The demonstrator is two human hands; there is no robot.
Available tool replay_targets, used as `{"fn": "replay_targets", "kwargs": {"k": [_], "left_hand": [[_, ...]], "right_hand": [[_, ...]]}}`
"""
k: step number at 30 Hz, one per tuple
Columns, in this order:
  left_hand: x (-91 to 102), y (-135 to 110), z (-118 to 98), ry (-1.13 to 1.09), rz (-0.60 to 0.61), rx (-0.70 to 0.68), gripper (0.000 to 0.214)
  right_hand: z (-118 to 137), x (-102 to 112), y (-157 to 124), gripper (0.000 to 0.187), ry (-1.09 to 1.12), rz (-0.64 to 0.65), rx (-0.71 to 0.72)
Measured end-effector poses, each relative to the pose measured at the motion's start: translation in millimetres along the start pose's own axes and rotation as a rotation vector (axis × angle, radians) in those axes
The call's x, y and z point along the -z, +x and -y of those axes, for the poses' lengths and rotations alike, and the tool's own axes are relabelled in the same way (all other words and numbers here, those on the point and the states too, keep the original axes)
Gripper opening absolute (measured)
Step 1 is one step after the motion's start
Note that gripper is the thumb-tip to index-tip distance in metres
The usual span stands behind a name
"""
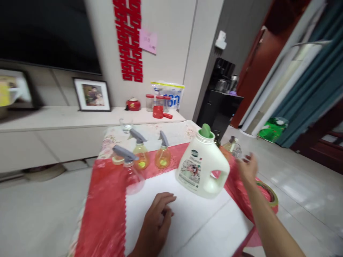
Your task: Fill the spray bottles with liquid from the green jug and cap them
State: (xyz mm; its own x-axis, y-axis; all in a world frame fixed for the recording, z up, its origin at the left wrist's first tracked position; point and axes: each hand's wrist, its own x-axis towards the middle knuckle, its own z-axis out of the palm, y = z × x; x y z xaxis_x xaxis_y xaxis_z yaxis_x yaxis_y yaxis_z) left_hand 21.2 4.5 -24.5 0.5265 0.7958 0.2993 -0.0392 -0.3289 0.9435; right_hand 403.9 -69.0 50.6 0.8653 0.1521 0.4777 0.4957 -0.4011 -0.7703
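My left hand (pixel 158 221) hovers over or rests on the white board (pixel 193 225), fingers loosely bent and apart, with nothing in them. Just beyond it stands a large white detergent jug (pixel 199 164), upright and uncapped, a green piece (pixel 206 131) sticking up from its mouth. To the jug's right, my right hand (pixel 248 169) is stretched out, blurred by motion. Its fingers look apart, and I see nothing held. Close to them is a small clear bottle (pixel 230 144) with a pump top. Three grey-topped spray bottles, one pinkish (pixel 132 178) and two yellowish (pixel 163 157), stand left of the jug.
A red cloth (pixel 104 203) lies under the board. At the table's right edge is a roll of tape (pixel 270 194). Behind stands a white cabinet (pixel 66 117) with red-lidded jars (pixel 149 102), a red scoop (pixel 158 112) and a framed photo (pixel 92 94).
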Motion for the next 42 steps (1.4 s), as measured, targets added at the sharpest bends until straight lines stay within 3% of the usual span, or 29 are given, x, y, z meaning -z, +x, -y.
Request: {"fn": "replay_targets", "kwargs": {"k": [3, 5, 7, 9, 12, 15, 18, 21, 26, 28, 31, 33, 37, 40, 42], "left_hand": [[-0.1, 1.7, -6.0, -0.003, 0.017, -0.069, 0.027], [-0.8, 2.5, -7.9, 0.001, 0.008, -0.089, 0.030], [-1.7, 2.1, -8.4, 0.007, 0.001, -0.097, 0.033], [-2.0, 1.1, -8.2, 0.010, -0.005, -0.107, 0.036], [0.0, 0.2, -7.2, 0.014, -0.014, -0.109, 0.041], [3.4, 1.0, -5.6, 0.013, -0.033, -0.105, 0.045], [5.4, 2.6, -4.1, 0.016, -0.065, -0.109, 0.047], [5.7, 4.2, -3.7, 0.028, -0.077, -0.107, 0.049], [4.7, 5.5, -3.8, 0.046, -0.071, -0.119, 0.051], [3.8, 5.1, -3.6, 0.061, -0.089, -0.132, 0.052], [2.0, 3.1, -4.9, 0.104, -0.160, -0.141, 0.058], [1.2, 1.2, -8.1, 0.147, -0.228, -0.131, 0.064], [0.0, -3.2, -17.6, 0.201, -0.353, -0.125, 0.081], [-3.7, -7.3, -21.2, 0.172, -0.313, -0.165, 0.105], [-7.8, -9.9, -21.3, 0.127, -0.250, -0.180, 0.114]], "right_hand": [[45.9, 45.7, -11.5, 0.064, 0.174, -0.155, 0.094], [91.4, 69.6, -32.2, 0.062, 0.274, -0.194, 0.213], [139.6, 83.7, -64.5, 0.048, 0.405, -0.120, 0.381], [180.0, 83.1, -100.5, 0.041, 0.471, 0.015, 0.519], [214.3, 50.2, -140.1, 0.039, 0.340, 0.420, 0.737], [225.0, -9.7, -151.6, 0.053, 0.157, 0.599, 0.720], [230.1, -71.5, -145.3, 0.071, 0.014, 0.607, 0.646], [234.6, -114.8, -138.3, 0.081, -0.118, 0.625, 0.569], [233.9, -139.5, -144.8, 0.047, -0.232, 0.674, 0.524], [233.8, -135.7, -149.0, 0.051, -0.248, 0.669, 0.535], [238.1, -113.1, -151.6, 0.076, -0.262, 0.634, 0.565], [241.9, -86.2, -152.7, 0.086, -0.260, 0.603, 0.597], [238.9, -19.0, -164.7, 0.087, -0.200, 0.552, 0.650], [221.8, 19.6, -183.6, 0.086, -0.122, 0.580, 0.642], [206.0, 33.4, -195.4, 0.086, -0.085, 0.611, 0.605]]}}
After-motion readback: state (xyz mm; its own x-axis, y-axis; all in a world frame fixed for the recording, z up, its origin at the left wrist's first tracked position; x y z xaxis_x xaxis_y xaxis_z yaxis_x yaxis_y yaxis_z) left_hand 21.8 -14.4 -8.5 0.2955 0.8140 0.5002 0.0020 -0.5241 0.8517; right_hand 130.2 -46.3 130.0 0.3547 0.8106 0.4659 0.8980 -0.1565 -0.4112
